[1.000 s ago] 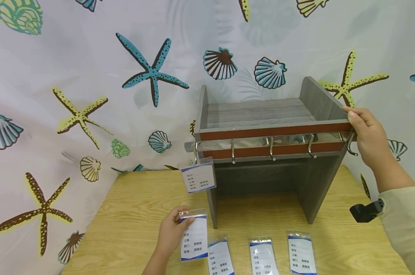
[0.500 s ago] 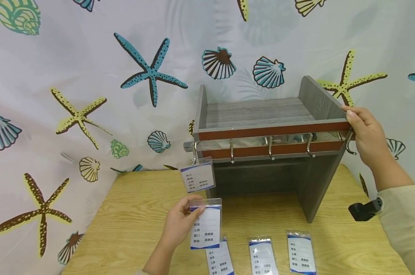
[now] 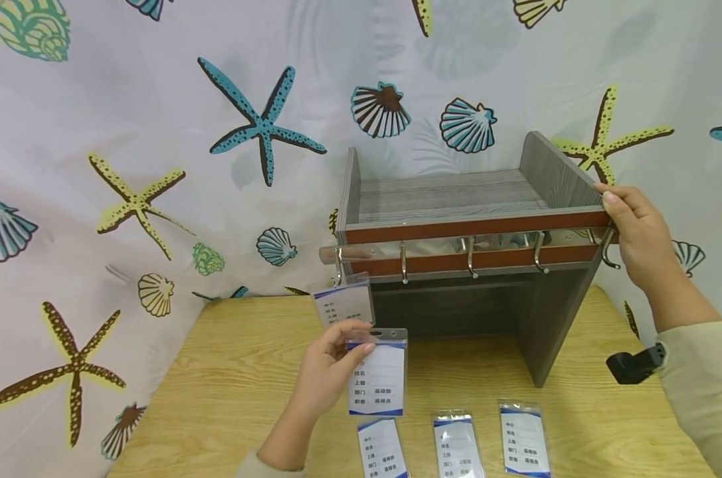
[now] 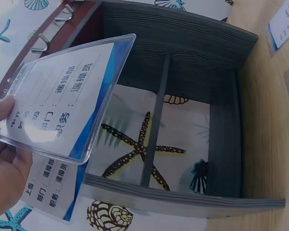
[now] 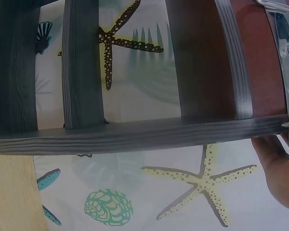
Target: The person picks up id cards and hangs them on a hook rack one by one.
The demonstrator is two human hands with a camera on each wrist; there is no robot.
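Note:
My left hand [image 3: 327, 368] pinches the top left corner of an ID badge [image 3: 377, 382] in a clear plastic sleeve, its slot uncovered. The held badge is upright in front of the grey wooden shelf [image 3: 552, 312], below the hook rail [image 3: 438, 247]. Another badge [image 3: 343, 300] hangs from the leftmost hook [image 3: 339, 265], partly hidden by my left hand; in the left wrist view this hanging badge [image 4: 50, 185] shows behind the held one. My right hand [image 3: 644, 242] grips the shelf's right front edge beside the rightmost hook [image 3: 608, 249], thumb in front.
On the wooden table [image 3: 217, 398] lie a left badge [image 3: 382, 448], a middle badge [image 3: 458, 446] and a right badge [image 3: 525, 440], in a row before the shelf. A patterned cloth [image 3: 175, 79] with starfish and shells hangs behind. A small black device [image 3: 635, 366] sticks out at my right sleeve.
My left hand has raised the badge from low over the table and carried it rightward, to just below the hook rail. The right hand keeps its grip on the shelf.

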